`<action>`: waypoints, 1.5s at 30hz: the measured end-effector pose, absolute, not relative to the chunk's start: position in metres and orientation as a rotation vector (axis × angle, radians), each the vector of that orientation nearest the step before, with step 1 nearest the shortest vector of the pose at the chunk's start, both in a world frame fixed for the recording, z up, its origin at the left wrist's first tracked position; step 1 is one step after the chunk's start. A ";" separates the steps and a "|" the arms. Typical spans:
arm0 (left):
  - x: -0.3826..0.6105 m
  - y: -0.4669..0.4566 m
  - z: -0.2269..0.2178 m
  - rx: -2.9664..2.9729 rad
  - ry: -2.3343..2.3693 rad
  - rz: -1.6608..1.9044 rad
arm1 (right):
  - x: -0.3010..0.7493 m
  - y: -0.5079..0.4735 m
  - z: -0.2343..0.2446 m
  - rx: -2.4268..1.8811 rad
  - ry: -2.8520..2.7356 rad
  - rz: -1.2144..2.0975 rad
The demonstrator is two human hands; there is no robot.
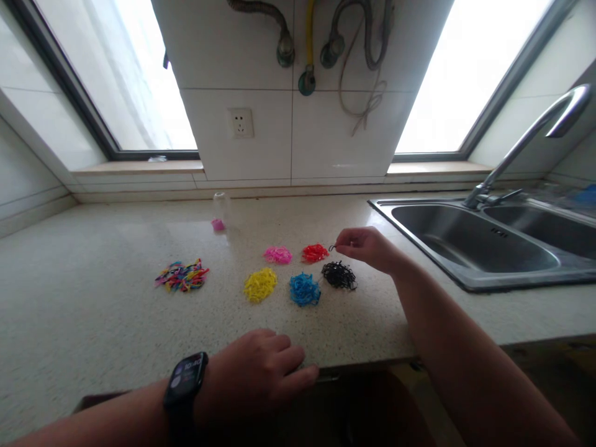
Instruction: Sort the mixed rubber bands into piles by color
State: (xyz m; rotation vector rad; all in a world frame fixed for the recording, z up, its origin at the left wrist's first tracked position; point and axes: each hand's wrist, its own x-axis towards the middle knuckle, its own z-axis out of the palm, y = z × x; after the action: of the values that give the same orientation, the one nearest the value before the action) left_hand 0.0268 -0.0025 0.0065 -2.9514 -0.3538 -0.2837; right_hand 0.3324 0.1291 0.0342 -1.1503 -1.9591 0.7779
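Note:
My right hand [365,248] hovers over the counter, its fingertips pinched on a small black rubber band [332,248]. Just below and to the left of it lies a pile of black rubber bands [339,275]. A red pile [315,252] is left of the fingertips, with a pink pile [278,254] beyond it. Nearer to me are a blue pile [305,289] and a yellow pile [260,285]. My left hand [261,366], with a black watch [185,379] on its wrist, rests empty at the counter's front edge, fingers loosely bent and apart.
Farther left is a mixed-colour pile of bands [182,275]. Behind it stand a clear container [220,206] and a small pink object [218,225]. A steel sink [465,287] with a faucet [526,143] takes up the right side. Hoses and a socket [241,123] are on the wall.

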 end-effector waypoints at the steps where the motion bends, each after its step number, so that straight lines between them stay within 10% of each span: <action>1: 0.027 -0.003 0.006 -2.952 -0.354 -0.283 | 0.333 0.129 0.034 -1.151 -1.961 0.787; 45: 0.026 -0.004 0.005 -2.991 -0.367 -0.222 | 0.343 0.119 0.046 -0.907 -1.975 1.082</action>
State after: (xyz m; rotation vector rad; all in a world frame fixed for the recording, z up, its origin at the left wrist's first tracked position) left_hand 0.0261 -0.0035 0.0052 -2.9906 -0.3665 -0.2217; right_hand 0.3430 0.1193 0.0456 -0.9074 -1.9749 1.0818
